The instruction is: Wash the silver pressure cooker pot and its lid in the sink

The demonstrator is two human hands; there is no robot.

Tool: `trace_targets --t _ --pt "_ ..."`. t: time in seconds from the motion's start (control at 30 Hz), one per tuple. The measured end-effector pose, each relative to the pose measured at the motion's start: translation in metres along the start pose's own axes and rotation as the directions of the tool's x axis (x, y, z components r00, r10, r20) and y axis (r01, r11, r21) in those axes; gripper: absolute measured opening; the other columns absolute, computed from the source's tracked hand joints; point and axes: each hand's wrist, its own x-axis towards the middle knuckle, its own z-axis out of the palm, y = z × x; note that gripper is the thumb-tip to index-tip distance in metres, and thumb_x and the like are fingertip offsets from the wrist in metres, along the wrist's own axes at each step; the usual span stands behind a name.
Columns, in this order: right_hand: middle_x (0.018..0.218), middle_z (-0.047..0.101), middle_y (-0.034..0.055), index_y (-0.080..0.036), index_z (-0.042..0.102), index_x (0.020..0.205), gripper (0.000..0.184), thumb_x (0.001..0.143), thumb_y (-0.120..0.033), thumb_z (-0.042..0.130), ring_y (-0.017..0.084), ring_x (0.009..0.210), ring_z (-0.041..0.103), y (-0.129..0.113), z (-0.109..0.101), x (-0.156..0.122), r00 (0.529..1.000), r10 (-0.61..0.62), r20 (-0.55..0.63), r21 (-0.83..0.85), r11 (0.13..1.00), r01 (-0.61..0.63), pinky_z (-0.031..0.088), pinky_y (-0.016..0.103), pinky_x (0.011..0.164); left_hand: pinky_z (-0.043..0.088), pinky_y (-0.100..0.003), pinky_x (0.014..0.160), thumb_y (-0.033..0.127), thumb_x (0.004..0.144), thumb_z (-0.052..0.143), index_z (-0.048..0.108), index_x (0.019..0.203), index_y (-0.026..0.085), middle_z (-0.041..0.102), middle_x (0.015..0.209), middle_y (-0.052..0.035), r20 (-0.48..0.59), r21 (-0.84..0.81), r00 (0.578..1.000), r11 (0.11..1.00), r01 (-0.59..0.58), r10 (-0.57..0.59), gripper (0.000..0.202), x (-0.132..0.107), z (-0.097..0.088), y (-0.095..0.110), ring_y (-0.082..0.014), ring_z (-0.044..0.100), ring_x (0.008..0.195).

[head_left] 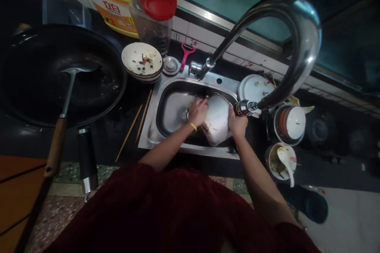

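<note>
The person's right hand (237, 125) grasps the right edge of a pale vessel (219, 118) tilted in the right part of the sink (171, 111); the left hand (198, 111), blurred, is at its left side, gripping or merely touching, one cannot tell. A steady right hold would likely serve best, leaving the left free to reach the brown residue (206, 128) on the near left

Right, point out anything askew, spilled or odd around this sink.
Two chopsticks lie loose on the counter left of the sink, apart from any bowl. The spatula's wooden handle juts past the counter's front edge and might get knocked. No spill stands out; brown residue marks the metal vessel between left hand and right hand.
</note>
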Motion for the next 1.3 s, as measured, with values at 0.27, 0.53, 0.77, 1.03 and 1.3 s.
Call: trace_targets --t 0.27,0.53,0.77,1.03,1.3 --pt "0.084 0.071 0.0192 -0.009 0.073 0.095 0.049 0.087 -0.047 0.043 0.030 0.089 0.066 0.001 0.009 0.000 0.982 -0.032 -0.184 0.104 0.993 0.052 0.046 0.034 0.074 0.015 -0.045 0.119 0.026 0.092 0.040 0.046 0.139 0.018 0.044 0.144 -0.0093 0.040 0.044 0.981 0.981 -0.190 0.188 0.048 -0.036 0.003 0.002 -0.0228 0.025 0.142" --pt "0.080 0.070 0.0219 -0.007 0.075 0.084 0.059 0.090 -0.051 0.035 0.030 0.081 0.064 0.001 0.010 0.000 0.984 -0.019 -0.175 0.000 1.000 0.019 0.043 0.034 0.069 0.032 -0.038 0.112 0.018 0.095 0.026 0.053 0.130 0.009 0.054 0.133 -0.0155 0.046 -0.156 0.981 0.969 0.191 -0.186 0.045 0.001 -0.005 -0.029 -0.0199 0.047 0.128" --pt "0.087 0.070 0.0182 -0.011 0.072 0.096 0.057 0.096 -0.047 0.027 0.025 0.080 0.062 0.000 0.004 -0.005 0.981 -0.120 -0.153 -0.043 0.992 0.115 0.038 0.031 0.068 0.020 -0.042 0.118 0.021 0.093 0.037 0.057 0.127 0.018 0.055 0.134 -0.0083 0.027 0.093 0.953 0.948 -0.304 0.303 0.040 -0.036 0.015 0.015 -0.0210 0.038 0.135" --pt "0.086 0.070 0.0134 -0.012 0.062 0.104 0.042 0.100 -0.037 0.028 0.021 0.075 0.062 0.007 -0.008 -0.002 0.905 -0.424 -0.027 -0.153 0.896 0.416 0.034 0.027 0.067 0.033 -0.041 0.111 0.013 0.089 0.033 0.059 0.124 0.009 0.059 0.129 -0.0153 -0.146 0.157 0.982 0.982 -0.100 0.123 0.043 -0.026 0.013 0.014 -0.0222 0.048 0.126" --pt "0.086 0.070 0.0162 -0.011 0.061 0.103 0.042 0.099 -0.034 0.027 0.025 0.082 0.066 0.000 -0.009 0.007 0.885 -0.466 0.002 -0.079 0.882 0.465 0.040 0.031 0.072 0.023 -0.049 0.116 0.016 0.090 0.040 0.060 0.123 0.016 0.054 0.137 -0.0114 -0.319 0.192 0.941 0.980 -0.051 0.112 0.040 -0.033 0.026 0.022 -0.0246 0.039 0.136"
